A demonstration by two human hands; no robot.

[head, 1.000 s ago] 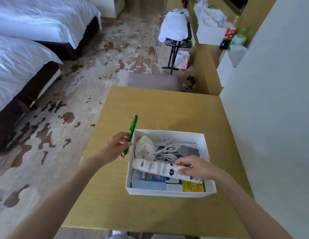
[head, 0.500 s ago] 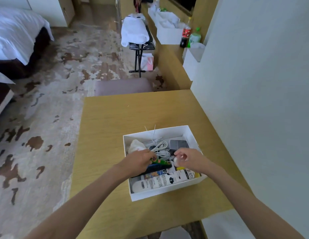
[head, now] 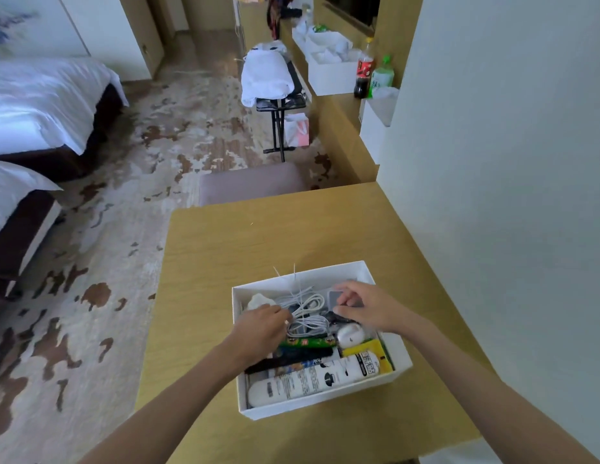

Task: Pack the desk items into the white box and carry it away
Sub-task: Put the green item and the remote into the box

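Both hands reach into the box (head: 320,401), left (head: 262,324) pinching the cable (head: 307,309), right (head: 364,306) loose, seemingly tidying contents for carrying.

White box (head: 320,401), green packet (head: 307,342)

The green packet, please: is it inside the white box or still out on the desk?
Inside. The green packet lies flat within the white box, between the white cable and white bottle.
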